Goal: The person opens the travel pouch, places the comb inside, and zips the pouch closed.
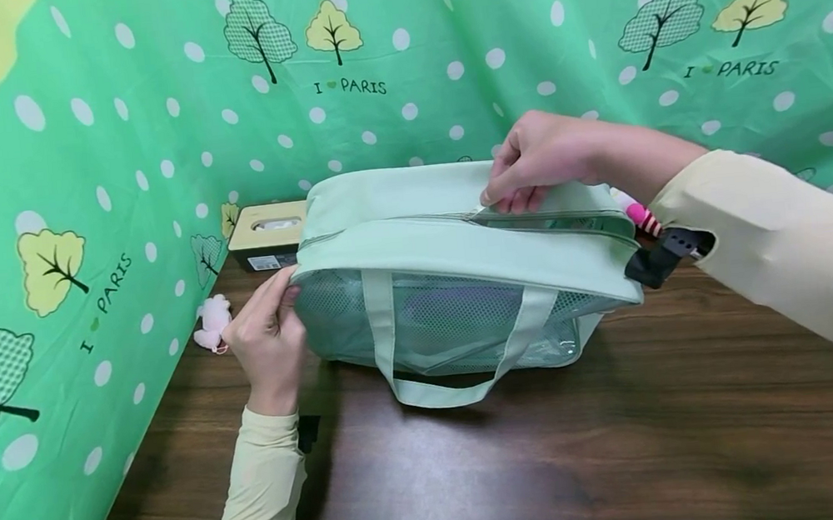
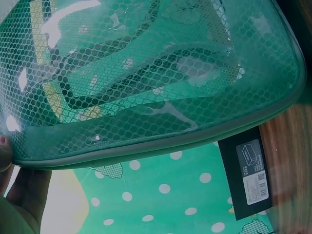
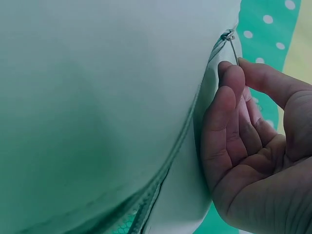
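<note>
A mint-green bag (image 1: 415, 247) with a see-through mesh side stands on the table, its strap handle (image 1: 444, 393) hanging down in front. My right hand (image 1: 545, 155) is above the bag's top and pinches the zipper pull (image 3: 234, 48) between thumb and fingers. To the right of that pull the zipper gapes, while to its left the two edges lie close together. At the bag's upper left corner, my left hand (image 1: 269, 341) grips the edge between thumb and fingers. A purplish thing (image 1: 458, 299) shows dimly through the mesh.
Behind the bag's left end sits a tissue box (image 1: 273, 223) with a dark side. A small pink-white plush toy (image 1: 213, 323) lies left of my left hand, and a pink striped toy (image 1: 640, 213) peeks out behind the bag's right end. A green printed curtain (image 1: 427, 58) encloses the wooden table (image 1: 556, 456).
</note>
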A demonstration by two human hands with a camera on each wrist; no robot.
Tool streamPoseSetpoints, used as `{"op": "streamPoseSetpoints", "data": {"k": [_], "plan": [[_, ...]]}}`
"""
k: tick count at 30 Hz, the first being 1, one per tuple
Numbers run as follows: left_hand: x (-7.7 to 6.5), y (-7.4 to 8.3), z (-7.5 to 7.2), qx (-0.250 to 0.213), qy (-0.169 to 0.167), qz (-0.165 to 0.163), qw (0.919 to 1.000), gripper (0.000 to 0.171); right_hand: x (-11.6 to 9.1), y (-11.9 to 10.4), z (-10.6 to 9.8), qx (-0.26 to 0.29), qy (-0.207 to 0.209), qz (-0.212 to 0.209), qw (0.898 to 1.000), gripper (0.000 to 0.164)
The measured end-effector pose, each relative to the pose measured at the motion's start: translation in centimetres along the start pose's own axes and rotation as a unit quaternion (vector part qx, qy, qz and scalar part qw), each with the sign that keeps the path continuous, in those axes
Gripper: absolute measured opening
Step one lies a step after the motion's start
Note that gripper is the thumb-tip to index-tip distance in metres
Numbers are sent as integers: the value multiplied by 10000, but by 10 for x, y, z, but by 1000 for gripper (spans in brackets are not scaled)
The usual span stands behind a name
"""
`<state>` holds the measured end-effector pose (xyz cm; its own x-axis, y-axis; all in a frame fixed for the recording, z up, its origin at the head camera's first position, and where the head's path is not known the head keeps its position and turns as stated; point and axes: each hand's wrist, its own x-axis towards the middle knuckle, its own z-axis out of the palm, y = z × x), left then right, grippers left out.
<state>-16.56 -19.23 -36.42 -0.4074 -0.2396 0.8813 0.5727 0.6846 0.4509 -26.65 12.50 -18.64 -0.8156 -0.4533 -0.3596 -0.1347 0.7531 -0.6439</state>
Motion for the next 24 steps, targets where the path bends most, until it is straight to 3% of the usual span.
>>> {"op": "streamPoseSetpoints", "data": {"k": [17,24], "plan": [[-1,1,0,-5,16,-136,9999,13,-14,21,-4,-43,244,-39,9997,20],[-1,2,-1,3,19,-106,9999,13,-23,30,-7,-298,514,-11,9982,19]]}}
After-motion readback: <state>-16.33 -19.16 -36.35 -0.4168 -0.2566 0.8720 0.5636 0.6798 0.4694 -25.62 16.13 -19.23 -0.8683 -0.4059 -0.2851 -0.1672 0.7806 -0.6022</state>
